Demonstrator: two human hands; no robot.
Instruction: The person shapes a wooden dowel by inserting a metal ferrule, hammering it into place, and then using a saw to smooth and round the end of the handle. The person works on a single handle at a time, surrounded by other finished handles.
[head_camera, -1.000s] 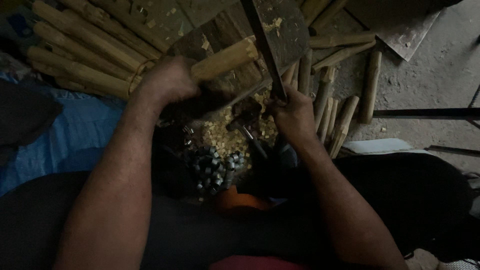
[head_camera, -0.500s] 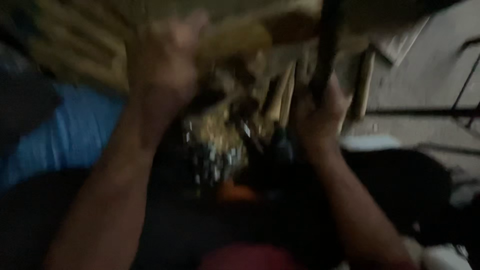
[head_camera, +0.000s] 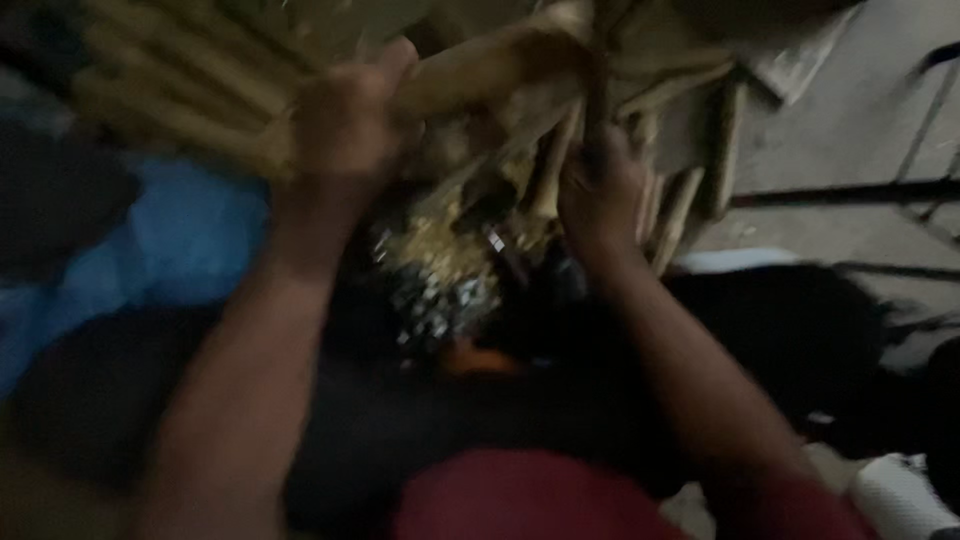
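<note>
Left hand (head_camera: 345, 125): my fist closed around a pale wooden stick (head_camera: 480, 70).
Right hand (head_camera: 600, 195): closed on a dark blade handle (head_camera: 597, 110).

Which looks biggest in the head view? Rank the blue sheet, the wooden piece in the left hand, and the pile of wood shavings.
1. Blue sheet.
2. Wooden piece in the left hand.
3. Wood shavings; blur leaves its edges, and this rank, unsure.

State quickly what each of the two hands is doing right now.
Left hand: closed around a thick pale wooden stick.
Right hand: closed on a dark narrow tool handle.
</note>
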